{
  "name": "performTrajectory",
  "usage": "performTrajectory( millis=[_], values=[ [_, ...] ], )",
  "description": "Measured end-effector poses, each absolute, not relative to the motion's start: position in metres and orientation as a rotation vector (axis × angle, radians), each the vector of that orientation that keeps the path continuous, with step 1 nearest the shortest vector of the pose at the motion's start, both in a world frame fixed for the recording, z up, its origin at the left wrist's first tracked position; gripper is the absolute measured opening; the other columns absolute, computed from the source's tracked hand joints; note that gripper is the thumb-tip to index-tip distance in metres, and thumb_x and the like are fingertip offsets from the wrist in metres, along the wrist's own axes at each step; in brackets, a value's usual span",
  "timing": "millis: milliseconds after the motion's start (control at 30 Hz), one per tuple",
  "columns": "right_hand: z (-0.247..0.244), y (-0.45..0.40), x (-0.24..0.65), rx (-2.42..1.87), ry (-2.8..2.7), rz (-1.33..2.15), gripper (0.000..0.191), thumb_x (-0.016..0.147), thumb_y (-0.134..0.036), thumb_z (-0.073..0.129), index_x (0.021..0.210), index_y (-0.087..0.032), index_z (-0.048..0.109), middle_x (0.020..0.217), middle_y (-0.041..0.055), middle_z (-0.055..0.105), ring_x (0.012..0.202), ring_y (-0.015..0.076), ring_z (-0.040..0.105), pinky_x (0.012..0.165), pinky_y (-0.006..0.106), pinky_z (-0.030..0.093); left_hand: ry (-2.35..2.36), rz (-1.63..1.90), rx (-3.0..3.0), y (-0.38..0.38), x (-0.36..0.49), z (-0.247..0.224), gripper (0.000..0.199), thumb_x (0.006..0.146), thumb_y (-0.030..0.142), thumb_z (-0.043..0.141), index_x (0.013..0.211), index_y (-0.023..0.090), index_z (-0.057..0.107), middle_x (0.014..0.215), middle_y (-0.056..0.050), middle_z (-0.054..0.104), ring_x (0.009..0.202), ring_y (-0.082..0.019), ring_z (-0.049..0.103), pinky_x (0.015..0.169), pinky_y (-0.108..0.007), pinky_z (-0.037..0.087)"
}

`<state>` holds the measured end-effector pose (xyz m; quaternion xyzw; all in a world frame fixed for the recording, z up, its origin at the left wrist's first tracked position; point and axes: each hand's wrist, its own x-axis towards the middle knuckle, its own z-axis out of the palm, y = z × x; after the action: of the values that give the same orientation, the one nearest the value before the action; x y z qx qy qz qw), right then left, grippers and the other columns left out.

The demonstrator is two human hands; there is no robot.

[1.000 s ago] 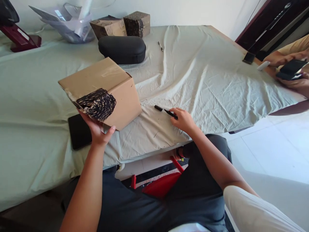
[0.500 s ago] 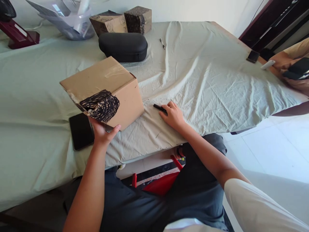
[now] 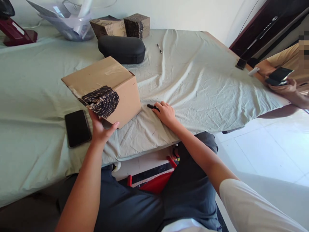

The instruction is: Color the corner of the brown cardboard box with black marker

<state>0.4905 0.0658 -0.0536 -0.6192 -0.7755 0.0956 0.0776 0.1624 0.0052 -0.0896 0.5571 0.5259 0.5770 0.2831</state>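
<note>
A brown cardboard box (image 3: 126, 100) stands tilted near the front edge of the cloth-covered table. Dense black scribble covers a patch at its lower left corner. My left hand (image 3: 100, 130) grips that corner from below, thumb on the near side and the other fingers hidden under the box. To the right of the box, my right hand (image 3: 166, 112) rests on the cloth with its fingers closed round a black marker (image 3: 151, 106). The marker's tip end points left toward the box. A black phone (image 3: 77, 129) lies flat beside my left hand.
Behind the box lie a black zip case (image 3: 122, 50), two scribbled cardboard boxes (image 3: 108, 25) and a clear plastic basket (image 3: 65, 24). A thin pen (image 3: 159, 48) lies farther back. At right, another person's hand (image 3: 287, 87) holds a dark device.
My view has turned slightly, so the other person at the right shows more. The box stays in my left hand and the marker in my right, with little movement of either.
</note>
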Motion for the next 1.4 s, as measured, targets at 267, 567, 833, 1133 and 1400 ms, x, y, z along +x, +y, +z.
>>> performTrajectory(
  millis=[267, 567, 833, 1133, 1400],
  values=[
    [-0.053, 0.070, 0.489, -1.823, -2.389, 0.265, 0.042, 0.125, -0.040, 0.040, 0.148, -0.027, 0.073, 0.146, 0.0151, 0.074, 0.127, 0.0332, 0.070, 0.082, 0.038, 0.046, 1.454, 1.554, 1.530, 0.010, 0.154, -0.103, 0.154, 0.041, 0.065, 0.112, 0.166, 0.023, 0.033, 0.182, -0.026, 0.042, 0.165, -0.051, 0.050, 0.139, -0.073, 0.043],
    [-0.059, 0.071, 0.490, -1.824, -2.341, 0.243, 0.042, 0.122, -0.041, 0.043, 0.147, -0.023, 0.071, 0.147, 0.0171, 0.073, 0.131, 0.0346, 0.069, 0.086, 0.039, 0.051, 1.428, 1.530, 1.505, 0.013, 0.155, -0.102, 0.153, 0.042, 0.069, 0.111, 0.167, 0.025, 0.034, 0.181, -0.024, 0.045, 0.163, -0.050, 0.053, 0.141, -0.073, 0.041],
    [-0.059, 0.072, 0.491, -1.792, -2.334, 0.240, 0.044, 0.119, -0.039, 0.046, 0.149, -0.021, 0.072, 0.147, 0.0181, 0.073, 0.133, 0.0360, 0.068, 0.090, 0.040, 0.051, 1.321, 1.469, 1.492, 0.014, 0.156, -0.100, 0.137, 0.042, 0.079, 0.110, 0.150, 0.029, 0.042, 0.174, -0.016, 0.055, 0.156, -0.045, 0.059, 0.139, -0.075, 0.041],
    [-0.060, 0.074, 0.490, -1.790, -2.336, 0.238, 0.044, 0.119, -0.038, 0.047, 0.150, -0.019, 0.072, 0.145, 0.0171, 0.073, 0.131, 0.0350, 0.069, 0.092, 0.041, 0.052, 1.180, 1.511, 1.549, 0.030, 0.136, -0.126, 0.147, 0.044, 0.068, 0.113, 0.163, 0.029, 0.037, 0.186, -0.020, 0.042, 0.167, -0.046, 0.051, 0.140, -0.075, 0.043],
    [-0.064, 0.077, 0.492, -1.797, -2.306, 0.189, 0.044, 0.115, -0.036, 0.052, 0.148, -0.019, 0.074, 0.141, 0.0186, 0.076, 0.126, 0.0367, 0.071, 0.095, 0.044, 0.056, 1.067, 1.516, 1.629, 0.032, 0.131, -0.147, 0.133, 0.067, 0.073, 0.106, 0.172, 0.026, 0.038, 0.179, -0.024, 0.052, 0.150, -0.040, 0.069, 0.127, -0.068, 0.059]
  ],
)
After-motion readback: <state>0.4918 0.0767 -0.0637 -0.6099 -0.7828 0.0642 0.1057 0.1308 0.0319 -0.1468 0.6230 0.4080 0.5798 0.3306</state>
